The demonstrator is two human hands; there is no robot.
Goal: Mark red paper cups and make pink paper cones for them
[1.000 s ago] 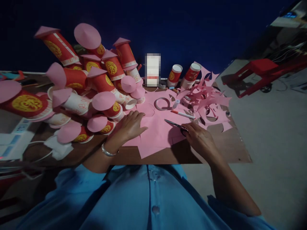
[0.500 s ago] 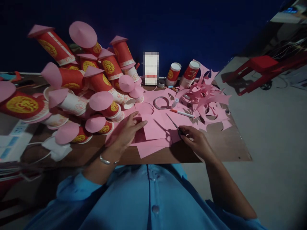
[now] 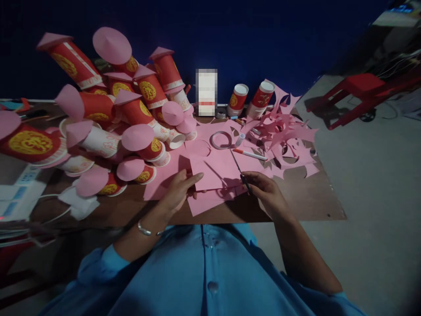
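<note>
Now the left hand (image 3: 179,193) has gone from lying flat on the paper to pinching the left edge of a pink sheet (image 3: 223,166), thumb on top, fingers underneath. Right hand (image 3: 268,188) is closed around scissors (image 3: 241,173), tips raised and pointing far; a second ago they lay low over the paper, pointing left. Can't tell if blades are parted. Sheet sits between the hands at the near edge of the table (image 3: 315,206), over more pink paper. So the paper looks gripped and the tool ready, no fresh cut visible.

Writing: red cup (image 3: 34,142) at left carries a round yellow emblem, not readable; far cup (image 3: 238,101) has a similar one. Pixelated white panel (image 3: 206,92) at the far side is unreadable. No brand legible on the marker (image 3: 251,154).
</note>
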